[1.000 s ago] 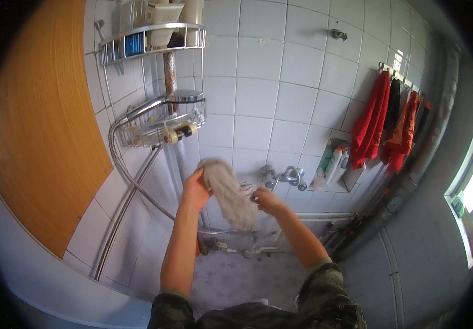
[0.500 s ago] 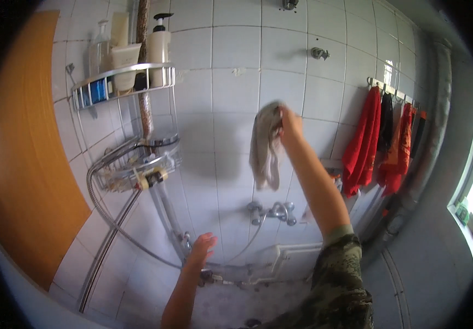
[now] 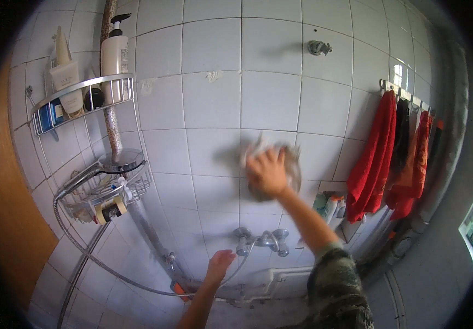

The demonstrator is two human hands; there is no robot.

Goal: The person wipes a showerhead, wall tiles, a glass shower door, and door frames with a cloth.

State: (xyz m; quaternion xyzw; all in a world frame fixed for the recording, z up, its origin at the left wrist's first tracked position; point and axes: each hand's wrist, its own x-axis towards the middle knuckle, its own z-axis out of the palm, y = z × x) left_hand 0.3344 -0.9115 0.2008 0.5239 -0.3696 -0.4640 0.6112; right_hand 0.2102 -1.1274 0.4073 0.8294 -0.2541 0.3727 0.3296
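A grey-beige cloth [image 3: 294, 172] is bunched under my right hand [image 3: 268, 170], which presses it against or close to the white tiled wall [image 3: 214, 153]. The fingers lie over the rag, whose blurred edges stick out around them. Lower down, my left hand [image 3: 221, 265] hangs in the air with nothing in it, its fingers loosely bent. Behind that hand, and slightly to its right, is a chrome shower mixer tap [image 3: 269, 240] on the wall.
On the left, a two-tier wire corner rack [image 3: 83, 86] carries a pump bottle [image 3: 116, 57], tubes and a shower head [image 3: 121, 159] with a metal hose. Red towels [image 3: 372, 156] hang from hooks at right, beside a vertical pipe [image 3: 455, 115]. Bottles fill a wall niche [image 3: 329, 208].
The cloth hung loosely from my right hand; now it is bunched under the hand, lower at the wall. My left hand sits nearer the tap. The view has shifted toward the wall.
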